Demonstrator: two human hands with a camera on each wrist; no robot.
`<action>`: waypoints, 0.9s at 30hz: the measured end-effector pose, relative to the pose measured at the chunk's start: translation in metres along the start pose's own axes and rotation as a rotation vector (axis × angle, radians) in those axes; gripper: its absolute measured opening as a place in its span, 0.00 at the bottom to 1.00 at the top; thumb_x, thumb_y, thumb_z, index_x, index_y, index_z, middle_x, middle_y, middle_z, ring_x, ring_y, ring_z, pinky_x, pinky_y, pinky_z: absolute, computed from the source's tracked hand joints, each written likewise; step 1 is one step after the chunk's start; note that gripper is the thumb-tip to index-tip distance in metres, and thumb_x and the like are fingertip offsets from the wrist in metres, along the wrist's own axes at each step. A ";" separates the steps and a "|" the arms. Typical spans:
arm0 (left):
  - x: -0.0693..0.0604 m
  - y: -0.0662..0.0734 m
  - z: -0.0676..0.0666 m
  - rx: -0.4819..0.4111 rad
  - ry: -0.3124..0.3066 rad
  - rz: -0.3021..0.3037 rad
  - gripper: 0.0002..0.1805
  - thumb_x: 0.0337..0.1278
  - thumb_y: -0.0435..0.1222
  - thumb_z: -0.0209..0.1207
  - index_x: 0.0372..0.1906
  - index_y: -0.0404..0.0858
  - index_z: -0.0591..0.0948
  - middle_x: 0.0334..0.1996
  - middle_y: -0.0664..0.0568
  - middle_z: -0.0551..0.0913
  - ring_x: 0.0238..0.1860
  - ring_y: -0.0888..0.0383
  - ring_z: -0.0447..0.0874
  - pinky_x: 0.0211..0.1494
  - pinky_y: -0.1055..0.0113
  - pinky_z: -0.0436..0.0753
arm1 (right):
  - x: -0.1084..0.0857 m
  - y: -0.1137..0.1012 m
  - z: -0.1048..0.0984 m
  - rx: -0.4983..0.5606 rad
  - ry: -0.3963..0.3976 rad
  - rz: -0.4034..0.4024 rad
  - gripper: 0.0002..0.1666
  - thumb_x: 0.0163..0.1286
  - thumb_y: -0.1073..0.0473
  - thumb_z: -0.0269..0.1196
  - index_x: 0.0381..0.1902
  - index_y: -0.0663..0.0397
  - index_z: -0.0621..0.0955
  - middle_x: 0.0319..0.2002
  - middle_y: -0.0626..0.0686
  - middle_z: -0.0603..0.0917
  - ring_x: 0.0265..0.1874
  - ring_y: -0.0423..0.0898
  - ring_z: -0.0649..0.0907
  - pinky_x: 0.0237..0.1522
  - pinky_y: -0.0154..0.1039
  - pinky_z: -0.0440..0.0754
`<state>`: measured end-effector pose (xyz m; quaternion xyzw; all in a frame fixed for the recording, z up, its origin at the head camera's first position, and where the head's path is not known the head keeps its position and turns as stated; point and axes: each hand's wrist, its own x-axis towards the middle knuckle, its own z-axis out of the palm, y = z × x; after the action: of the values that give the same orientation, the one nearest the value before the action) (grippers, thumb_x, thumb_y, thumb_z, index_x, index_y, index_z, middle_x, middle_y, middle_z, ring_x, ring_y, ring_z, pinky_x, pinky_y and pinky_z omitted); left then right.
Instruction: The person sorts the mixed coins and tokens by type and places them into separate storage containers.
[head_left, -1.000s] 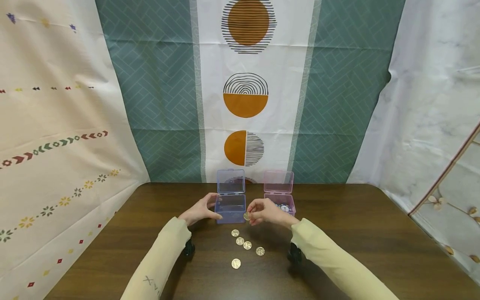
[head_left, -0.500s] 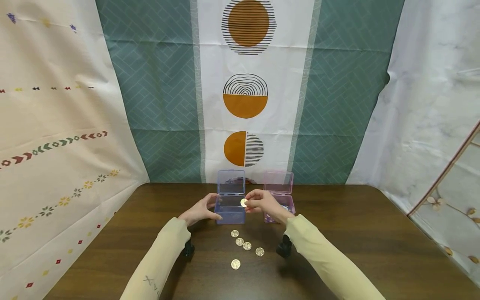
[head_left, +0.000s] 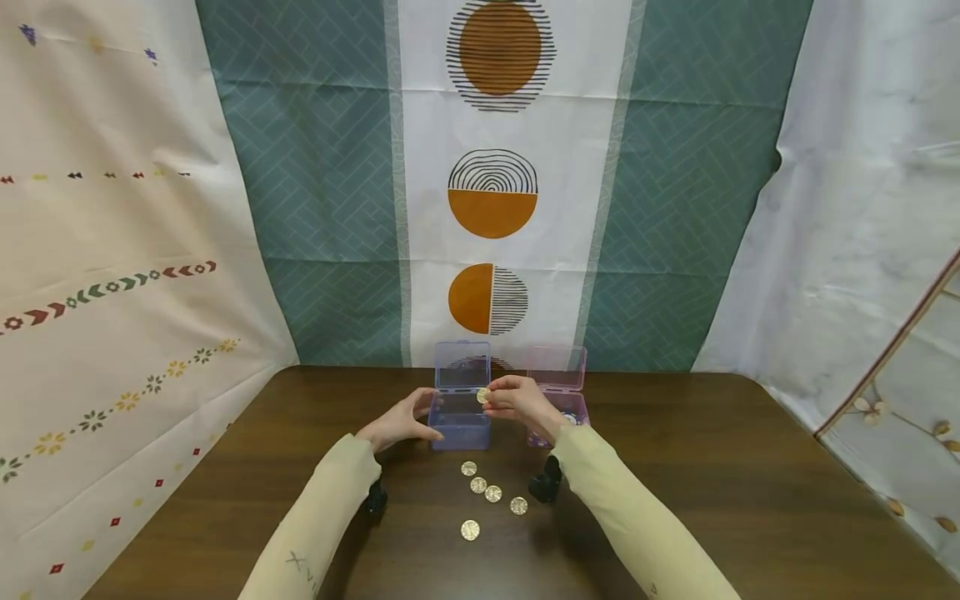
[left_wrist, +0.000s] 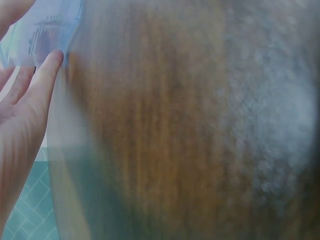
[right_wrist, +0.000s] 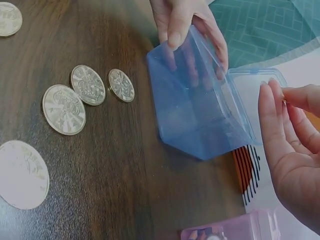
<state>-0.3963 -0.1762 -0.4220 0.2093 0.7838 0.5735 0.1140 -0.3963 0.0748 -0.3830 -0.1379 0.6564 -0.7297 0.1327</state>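
My left hand grips the left side of a clear blue plastic box, its thumb at the front. The hinged lid stands up at the back. In the right wrist view the box shows no contents. My right hand pinches a gold coin between thumb and fingertips, above the right rear part of the box. Only a sliver of that coin shows in the right wrist view. Several gold coins lie on the table in front, among them a single coin closest to me.
Right of the blue box stands a pink clear box with its lid up and round chips inside, partly hidden by my right hand. Patterned cloths hang behind and beside the brown wooden table.
The right hand has moved up and left with the coin, from the box's right front corner to over its right rear. The left hand has stayed on the box.
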 end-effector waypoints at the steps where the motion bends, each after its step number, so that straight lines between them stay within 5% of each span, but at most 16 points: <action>1: 0.002 -0.003 0.000 0.009 0.008 -0.005 0.46 0.39 0.29 0.69 0.64 0.30 0.54 0.62 0.34 0.58 0.63 0.38 0.53 0.56 0.48 0.63 | 0.001 0.000 0.000 0.003 0.005 0.005 0.10 0.62 0.74 0.56 0.41 0.76 0.72 0.30 0.60 0.79 0.33 0.56 0.82 0.39 0.45 0.77; 7: 0.008 -0.013 0.000 0.026 0.030 -0.013 0.45 0.39 0.29 0.69 0.64 0.33 0.56 0.62 0.38 0.60 0.63 0.40 0.54 0.56 0.48 0.62 | 0.001 0.000 0.002 -0.003 0.012 0.021 0.10 0.62 0.75 0.55 0.42 0.77 0.71 0.30 0.60 0.80 0.33 0.56 0.82 0.37 0.44 0.78; 12: 0.005 -0.007 0.002 0.020 0.030 -0.014 0.44 0.39 0.28 0.69 0.63 0.32 0.56 0.62 0.36 0.60 0.63 0.39 0.54 0.57 0.47 0.61 | 0.002 0.000 0.003 0.001 0.001 0.012 0.12 0.62 0.75 0.55 0.43 0.79 0.71 0.31 0.61 0.80 0.32 0.55 0.82 0.38 0.45 0.77; 19: 0.007 -0.013 0.002 0.029 0.037 -0.010 0.45 0.38 0.30 0.70 0.63 0.33 0.57 0.62 0.37 0.60 0.63 0.40 0.54 0.57 0.48 0.61 | 0.001 -0.005 0.004 0.017 -0.024 -0.022 0.14 0.62 0.74 0.56 0.44 0.81 0.71 0.42 0.76 0.73 0.32 0.55 0.82 0.39 0.45 0.77; 27: 0.007 -0.013 0.000 0.023 0.044 -0.010 0.45 0.36 0.30 0.70 0.62 0.33 0.57 0.61 0.38 0.61 0.62 0.40 0.55 0.57 0.49 0.61 | 0.001 -0.013 0.004 -0.007 -0.041 -0.010 0.17 0.61 0.73 0.57 0.47 0.81 0.69 0.41 0.71 0.75 0.36 0.59 0.80 0.39 0.44 0.77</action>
<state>-0.4050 -0.1764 -0.4336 0.1937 0.7938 0.5683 0.0971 -0.3958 0.0719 -0.3699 -0.1564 0.6554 -0.7251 0.1421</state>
